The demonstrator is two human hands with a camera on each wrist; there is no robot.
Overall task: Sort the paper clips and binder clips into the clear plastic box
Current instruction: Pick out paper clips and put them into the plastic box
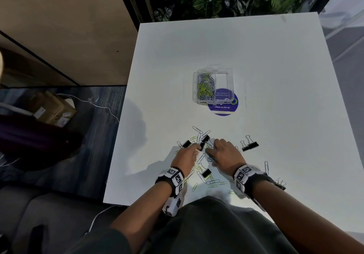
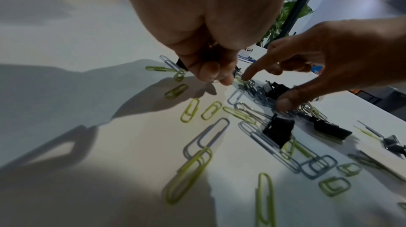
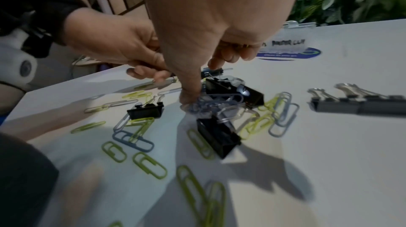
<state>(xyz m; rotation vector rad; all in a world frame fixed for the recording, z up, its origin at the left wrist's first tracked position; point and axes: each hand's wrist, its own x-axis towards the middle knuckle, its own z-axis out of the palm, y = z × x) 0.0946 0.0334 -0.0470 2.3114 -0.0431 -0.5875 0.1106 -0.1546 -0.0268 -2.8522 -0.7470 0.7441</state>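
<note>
The clear plastic box (image 1: 213, 85) stands mid-table; its left compartment holds green and blue-grey paper clips. Loose paper clips (image 2: 191, 109) and black binder clips (image 1: 206, 173) lie scattered near the front edge. My left hand (image 1: 195, 148) has its fingers curled and pinches something small and metallic at the fingertips (image 2: 212, 79), seemingly a paper clip. My right hand (image 1: 211, 149) is spread over a tangle of blue-grey paper clips (image 3: 211, 104): the thumb presses on it and the index finger points down at its far side. A binder clip (image 3: 235, 92) lies between the two.
A large binder clip (image 1: 250, 146) lies right of my hands, another (image 1: 280, 182) by my right wrist. A round purple sticker (image 1: 222, 108) sits under the box's near right corner. The white table (image 1: 275, 76) ends near my body; plants line its far edge.
</note>
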